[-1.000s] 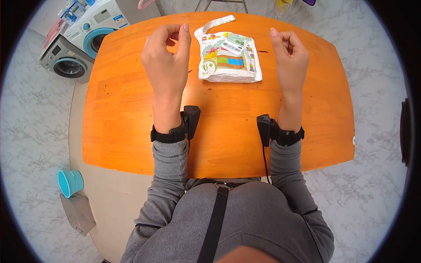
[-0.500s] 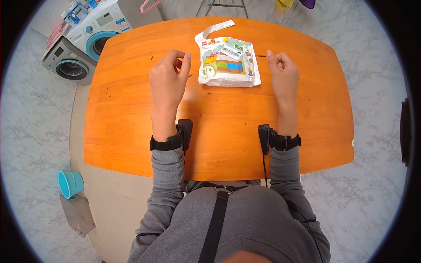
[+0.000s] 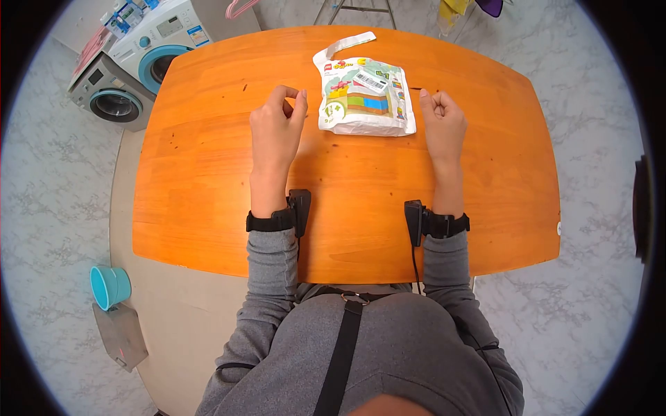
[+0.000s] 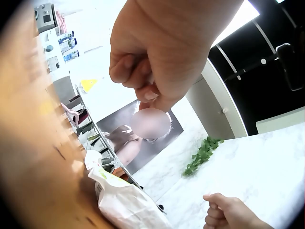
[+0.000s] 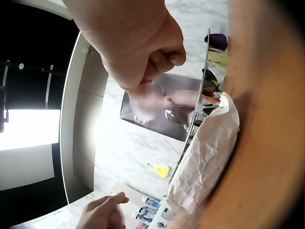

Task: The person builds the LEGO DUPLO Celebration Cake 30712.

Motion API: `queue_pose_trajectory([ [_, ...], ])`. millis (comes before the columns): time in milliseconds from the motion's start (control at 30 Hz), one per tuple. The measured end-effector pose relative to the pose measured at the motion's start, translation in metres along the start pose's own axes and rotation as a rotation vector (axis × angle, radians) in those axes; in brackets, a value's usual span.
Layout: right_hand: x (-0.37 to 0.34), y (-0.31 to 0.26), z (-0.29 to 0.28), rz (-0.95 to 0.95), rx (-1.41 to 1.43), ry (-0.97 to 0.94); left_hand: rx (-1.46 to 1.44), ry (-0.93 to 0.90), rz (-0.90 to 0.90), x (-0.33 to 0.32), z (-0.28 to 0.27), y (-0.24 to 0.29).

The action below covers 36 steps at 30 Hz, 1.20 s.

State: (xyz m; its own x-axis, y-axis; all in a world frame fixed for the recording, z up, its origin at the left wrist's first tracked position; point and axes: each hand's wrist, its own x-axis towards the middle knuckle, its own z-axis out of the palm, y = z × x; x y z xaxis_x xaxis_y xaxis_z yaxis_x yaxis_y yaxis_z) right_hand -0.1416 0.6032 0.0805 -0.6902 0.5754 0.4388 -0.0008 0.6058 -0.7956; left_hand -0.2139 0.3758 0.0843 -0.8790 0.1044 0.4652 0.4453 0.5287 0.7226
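A white LEGO Duplo bag [image 3: 364, 100] with a picture of coloured bricks and a barcode label lies on the wooden table [image 3: 347, 180]. A loose strip [image 3: 350, 43] of its top edge sticks up at its far left corner. My left hand [image 3: 276, 128] is raised to the left of the bag, fingers curled and thumb near the fingertips, holding nothing. To the right of the bag, my right hand [image 3: 444, 128] is raised too, its fingers folded in and empty. Both wrist views show the bag's crumpled side [image 5: 205, 152] beyond the hands.
Two washing machines [image 3: 114, 104] stand on the floor past the table's far left corner. A turquoise bucket [image 3: 111, 288] sits by a grey box [image 3: 121, 336] at left. A metal folding frame [image 3: 357, 8] stands behind the table. Cables run from both wrist cameras [image 3: 414, 222].
Both hands have drawn back toward the body and sit lower, a little closer to each other. The bag stays in its place on the table.
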Motion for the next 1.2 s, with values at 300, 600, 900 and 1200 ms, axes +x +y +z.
queue_pose_trajectory([
  [300,-0.002,0.008,0.007,0.052,0.01,-0.04,-0.02,-0.06,0.037,-0.001,0.011,-0.013],
  [600,-0.001,0.006,0.003,0.031,-0.004,-0.01,-0.022,-0.042,0.013,-0.002,0.007,-0.004],
  [900,-0.001,-0.003,0.0,0.019,0.011,0.001,-0.045,-0.034,0.033,0.0,0.004,0.004],
  [1200,-0.001,0.002,0.003,0.01,0.035,0.01,-0.096,-0.018,0.022,0.0,0.009,0.0],
])
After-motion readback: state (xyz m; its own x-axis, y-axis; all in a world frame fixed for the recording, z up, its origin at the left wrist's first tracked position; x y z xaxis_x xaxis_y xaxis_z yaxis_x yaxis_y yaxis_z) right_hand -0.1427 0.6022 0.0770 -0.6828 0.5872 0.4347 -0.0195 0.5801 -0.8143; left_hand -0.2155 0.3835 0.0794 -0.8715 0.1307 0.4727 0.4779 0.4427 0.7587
